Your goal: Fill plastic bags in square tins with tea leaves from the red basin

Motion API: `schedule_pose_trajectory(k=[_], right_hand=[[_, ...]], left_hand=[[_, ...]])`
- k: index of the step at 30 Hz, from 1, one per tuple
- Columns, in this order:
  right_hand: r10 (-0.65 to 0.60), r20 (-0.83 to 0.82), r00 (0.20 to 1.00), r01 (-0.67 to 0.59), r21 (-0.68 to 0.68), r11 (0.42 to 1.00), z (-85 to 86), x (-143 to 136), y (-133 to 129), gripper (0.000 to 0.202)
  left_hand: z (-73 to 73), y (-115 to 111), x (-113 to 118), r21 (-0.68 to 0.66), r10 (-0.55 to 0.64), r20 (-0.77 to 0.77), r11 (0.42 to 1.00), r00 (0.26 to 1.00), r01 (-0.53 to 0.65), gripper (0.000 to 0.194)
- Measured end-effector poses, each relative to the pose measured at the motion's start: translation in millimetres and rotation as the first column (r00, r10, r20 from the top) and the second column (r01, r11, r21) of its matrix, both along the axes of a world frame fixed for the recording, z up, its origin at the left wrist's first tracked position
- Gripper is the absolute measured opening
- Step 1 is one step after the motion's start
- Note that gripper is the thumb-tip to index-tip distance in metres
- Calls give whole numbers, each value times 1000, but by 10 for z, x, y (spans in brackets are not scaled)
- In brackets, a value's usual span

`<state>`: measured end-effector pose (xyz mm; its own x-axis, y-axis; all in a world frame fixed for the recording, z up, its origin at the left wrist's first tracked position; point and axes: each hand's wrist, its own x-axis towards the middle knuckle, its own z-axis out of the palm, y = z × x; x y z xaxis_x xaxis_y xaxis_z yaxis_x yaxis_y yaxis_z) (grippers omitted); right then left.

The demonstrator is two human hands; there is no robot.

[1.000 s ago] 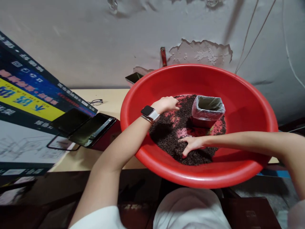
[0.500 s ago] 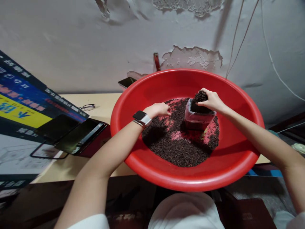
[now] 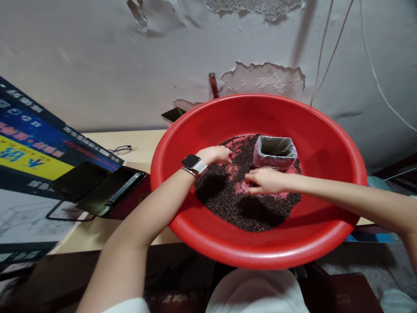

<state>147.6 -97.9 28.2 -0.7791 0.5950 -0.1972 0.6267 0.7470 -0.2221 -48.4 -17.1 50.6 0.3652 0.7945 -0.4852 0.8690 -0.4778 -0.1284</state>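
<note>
A large red basin (image 3: 260, 256) holds loose dark brown flakes (image 3: 257, 215) over its reddish bottom. Toward the basin's right side stands a rectangular container (image 3: 275, 161) lined with clear plastic film, its top open. My left hand (image 3: 215, 154), wearing a watch (image 3: 191, 161) at the wrist, hovers over the flakes at the left, fingers curled; what they hold, if anything, is hidden. Just in front of the container is my right hand (image 3: 265, 181), its fingers curled down over the flakes, their tips hard to make out.
The basin rests on a pale table (image 3: 143, 145). Left of it are a phone in an open case (image 3: 112, 191), glasses (image 3: 122, 149) and a printed box (image 3: 32, 152). A dark flat device (image 3: 173, 114) lies behind the basin, near the peeling wall (image 3: 114, 65).
My right hand has left the container's opening, where it held a clump of flakes, and moved down and left. The clump is no longer visible. My left hand has barely moved.
</note>
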Motion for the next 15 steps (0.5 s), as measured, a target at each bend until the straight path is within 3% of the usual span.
schedule_pose_trajectory(k=[2,4,7,10,15], right_hand=[[-12,157,987,36,-152,988,-308,-76,-34,52],[-84,245,966,136,-204,970,-600,-142,-9,63],[-191,230,954,246,-237,940,-891,-276,47,64],[-221,220,950,284,-315,906,-986,-433,18,66],[-152,221,963,250,-533,809,-932,-481,-149,106]], left_hand=[[-9,5,-4,-3,-20,12,1000,1000,20,37],[2,-6,1,3,-29,14,1000,999,29,36],[55,-48,23,6,-22,6,1000,1000,22,36],[91,-78,36,13,-22,-3,1000,1000,22,37],[54,-50,12,50,-40,11,998,999,39,40]])
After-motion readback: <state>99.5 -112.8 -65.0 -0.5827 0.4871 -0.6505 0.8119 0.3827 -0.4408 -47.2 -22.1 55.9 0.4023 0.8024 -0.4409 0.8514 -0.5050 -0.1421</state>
